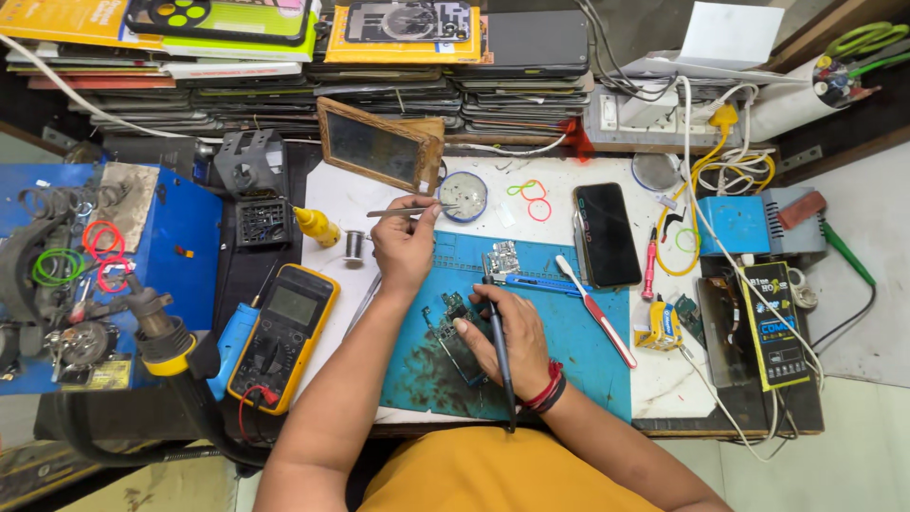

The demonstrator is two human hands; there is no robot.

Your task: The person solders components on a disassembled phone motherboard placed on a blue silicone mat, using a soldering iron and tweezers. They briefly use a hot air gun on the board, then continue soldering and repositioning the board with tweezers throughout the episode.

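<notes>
Left hand (403, 248) — pinching tweezers (403, 211), tips at round tin (464, 195); right hand (507, 337) — gripping soldering iron (500, 346) over circuit board (453, 327) beneath.

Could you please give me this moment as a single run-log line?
left hand: holds tweezers at round tin | right hand: holds soldering iron over circuit board | surface: blue mat

Single head-worn view, looking steeply down from above, fairly near, over the workbench (360, 194)
</notes>
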